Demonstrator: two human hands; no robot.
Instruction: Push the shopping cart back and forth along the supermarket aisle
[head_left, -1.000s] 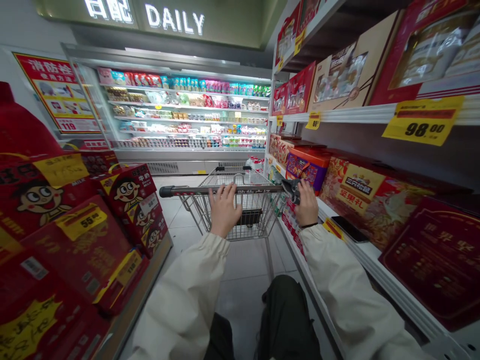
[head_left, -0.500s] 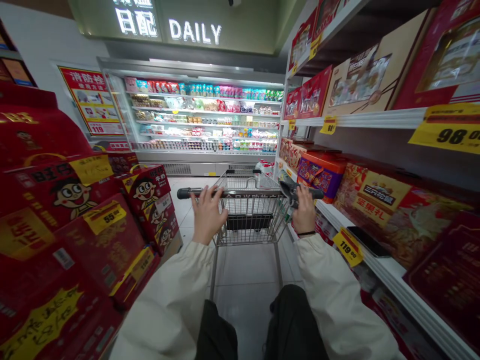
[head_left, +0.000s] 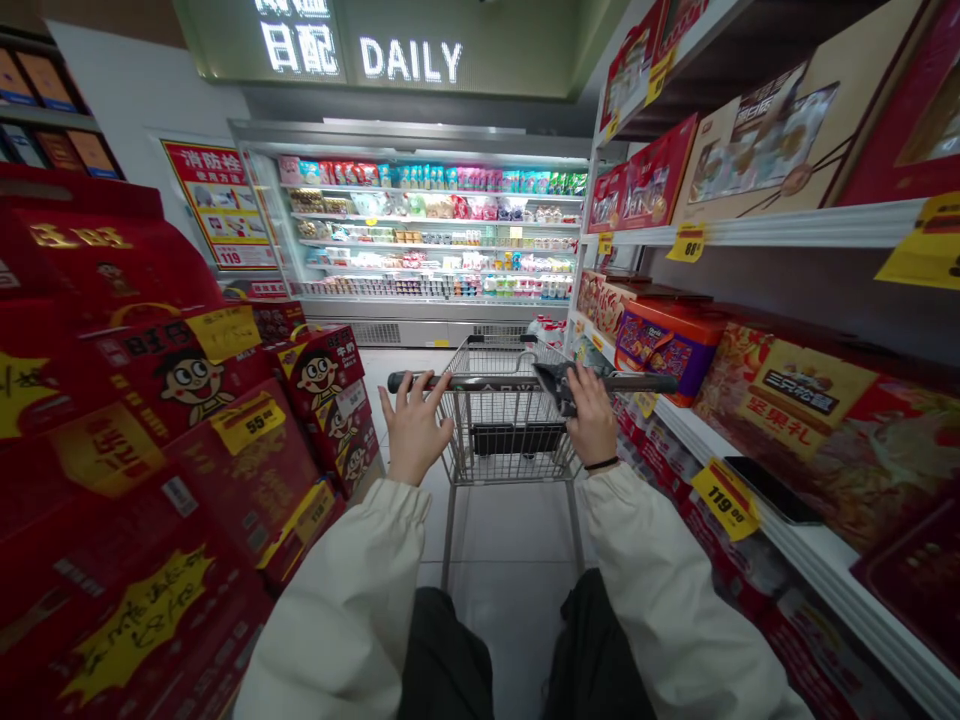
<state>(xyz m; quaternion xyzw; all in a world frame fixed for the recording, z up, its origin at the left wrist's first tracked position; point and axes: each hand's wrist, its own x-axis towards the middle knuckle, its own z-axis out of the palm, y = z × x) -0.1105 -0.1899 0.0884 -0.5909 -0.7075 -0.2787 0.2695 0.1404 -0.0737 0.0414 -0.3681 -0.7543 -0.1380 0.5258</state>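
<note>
A wire shopping cart stands in the aisle straight ahead of me, its basket empty apart from a dark flap. My left hand rests on the left part of the cart's handle bar, fingers stretched over it. My right hand is closed round the bar's right part, together with a dark flat thing I cannot make out. Both arms wear cream sleeves.
Red gift boxes with yellow price tags are stacked close on my left. Shelves of boxed goods line the right, and a black phone lies on one shelf edge. A lit chilled cabinet closes the aisle's far end.
The cart has swung to the right along the aisle and my view has turned with it. My left hand has slid toward the bar's left end, fingers loosening.
</note>
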